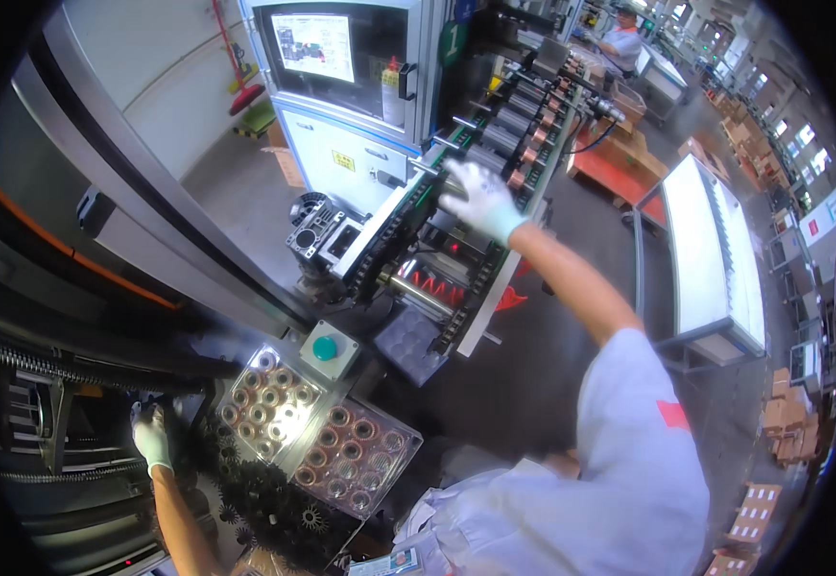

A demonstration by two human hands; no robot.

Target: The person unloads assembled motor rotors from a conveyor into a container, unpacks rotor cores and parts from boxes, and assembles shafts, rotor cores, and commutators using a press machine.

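My right hand (480, 199), in a white glove, is stretched out over a conveyor (476, 317). Its thumb and fingers close around the near end of a row of dark motor rotors (504, 125) with copper-coloured ends. On the left, my left hand (151, 439), also gloved, reaches into a dark machine (63, 422). Its fingers are curled at a small dark part, too shadowed to make out. Close to that hand lies a heap of black finned, star-shaped pieces (264, 499). Clear trays (394, 451) of copper-coloured rings stand beside the heap.
A green push button (325, 348) on a grey box stands behind the trays. A metal gear housing (322, 230) sits left of the conveyor, below a cabinet with a screen (312, 43). A white-topped bench (711, 254) stands at right. Another person (621, 40) is at the far end.
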